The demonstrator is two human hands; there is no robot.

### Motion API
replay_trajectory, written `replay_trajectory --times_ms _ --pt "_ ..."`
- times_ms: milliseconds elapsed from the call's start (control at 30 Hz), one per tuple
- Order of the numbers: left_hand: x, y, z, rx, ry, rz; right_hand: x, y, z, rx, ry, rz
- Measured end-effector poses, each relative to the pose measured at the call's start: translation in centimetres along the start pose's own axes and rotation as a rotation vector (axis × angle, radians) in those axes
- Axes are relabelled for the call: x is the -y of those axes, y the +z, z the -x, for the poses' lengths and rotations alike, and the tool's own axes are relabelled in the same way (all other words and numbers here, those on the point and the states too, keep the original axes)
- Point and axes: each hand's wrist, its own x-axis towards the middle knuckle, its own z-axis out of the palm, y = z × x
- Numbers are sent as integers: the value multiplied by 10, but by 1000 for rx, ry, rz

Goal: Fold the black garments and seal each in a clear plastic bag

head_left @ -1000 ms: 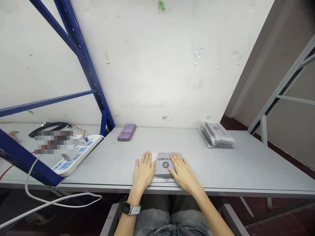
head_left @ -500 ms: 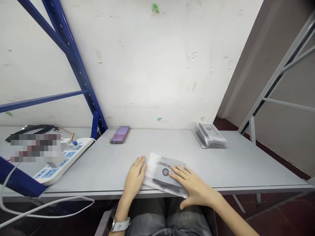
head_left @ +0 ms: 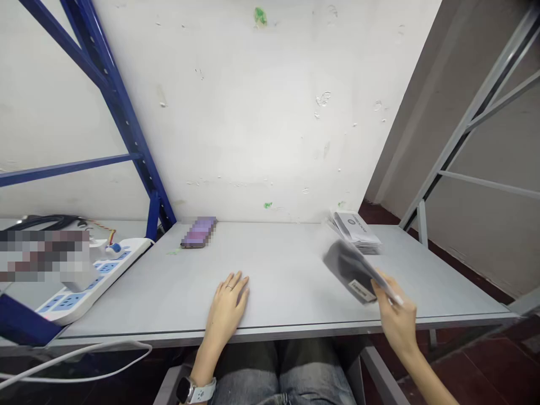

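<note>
My right hand [head_left: 396, 309] is closed on the near edge of a plastic package [head_left: 348, 270], a clear bag with something dark inside and a small white label. It is tilted up off the table and smeared by motion, its far end close to a stack of similar packages [head_left: 358, 232] at the back right. The stack's top package carries printed dark lettering and a round logo. Palm down, my left hand [head_left: 228, 301] lies flat on the grey table [head_left: 278, 275] with fingers stretched and nothing in it.
A phone-like purple object [head_left: 199, 232], partly pixelated, lies at the back left. Further left are a white power strip [head_left: 101, 275] with plugs, a white cable [head_left: 126, 365] and blue shelf posts [head_left: 122, 112]. A white wall [head_left: 253, 124] closes off the back.
My right hand has gripped the package, lifted it off the table and carried it right toward the stack. My left hand stays on the table. The view has shifted slightly.
</note>
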Motion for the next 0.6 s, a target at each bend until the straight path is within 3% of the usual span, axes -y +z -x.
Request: replay_trajectory --times_ms 67,167,200,233,367,600 --pt "-3 -1 0 20 -17 -6 -8 1 -41 -197 7 79" --pt "-6 -2 0 32 -30 -6 -34 14 -103 -230 -89 239" --pt "-6 -2 0 32 -31 -6 -45 21 -120 -165 -73 346" --pt "-6 -2 0 31 -32 -7 -57 30 -133 -22 -36 479" --pt "-6 -1 1 31 -32 -20 -91 60 -151 270 8 574" --pt "-4 1 2 5 -18 -22 -101 67 -174 421 19 682"
